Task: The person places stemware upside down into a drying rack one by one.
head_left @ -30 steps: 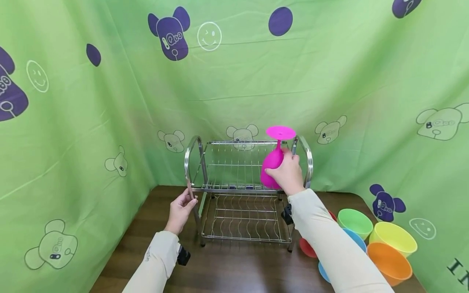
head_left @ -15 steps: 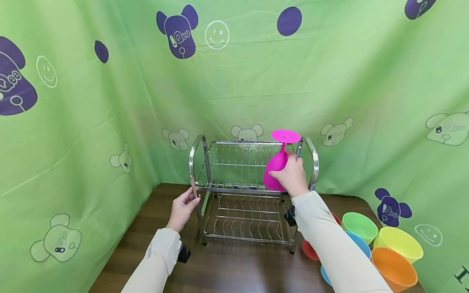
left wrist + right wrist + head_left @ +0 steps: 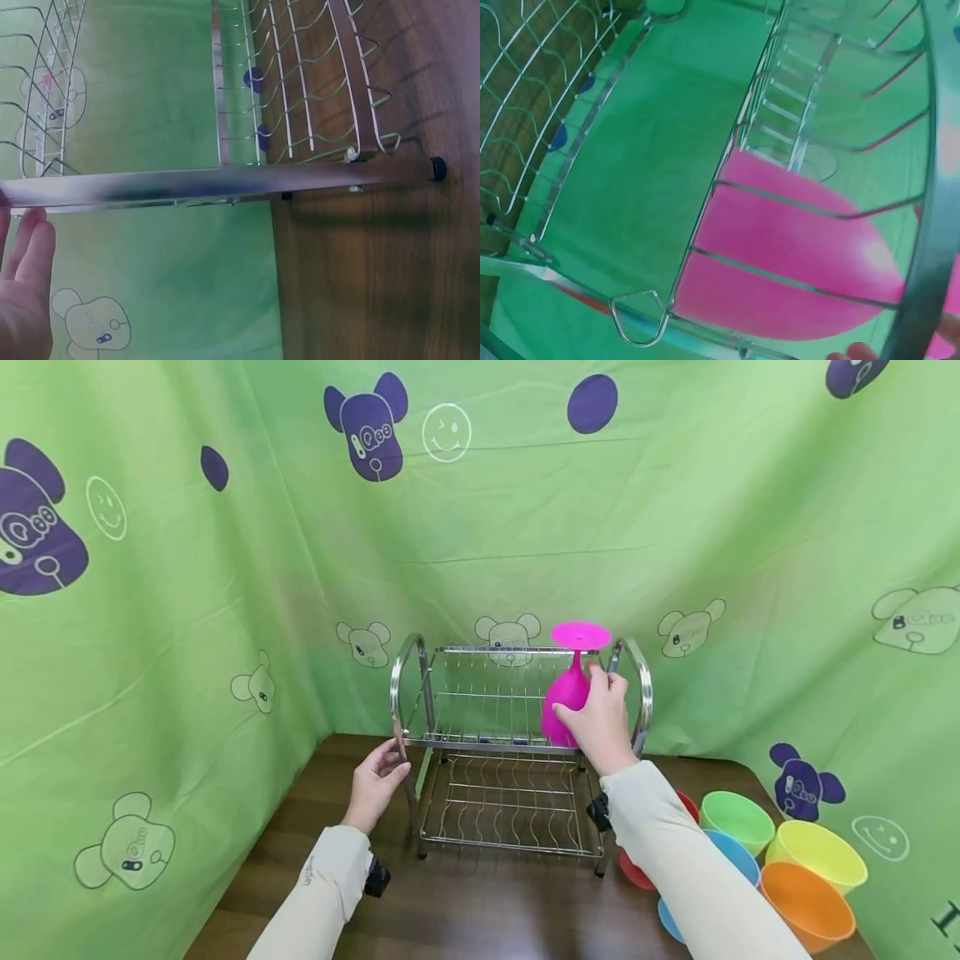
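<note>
Gripping hand: right hand (image 3: 606, 720), fingers and thumb curled round the bowl of an upside-down magenta stemmed goblet (image 3: 567, 688).
Goblet's place: right end of the upper tier of a silvery two-tier metal dish rack (image 3: 480, 746), foot upward; rim contact unclear.
Rack's left post: held between the thumb and fingers of the left hand (image 3: 375, 785).
Brown wood-grain desk (image 3: 510, 918): carries the rack and, rightward, open-topped green (image 3: 738, 821), yellow (image 3: 817, 853) and orange (image 3: 806, 902) cups.
</note>
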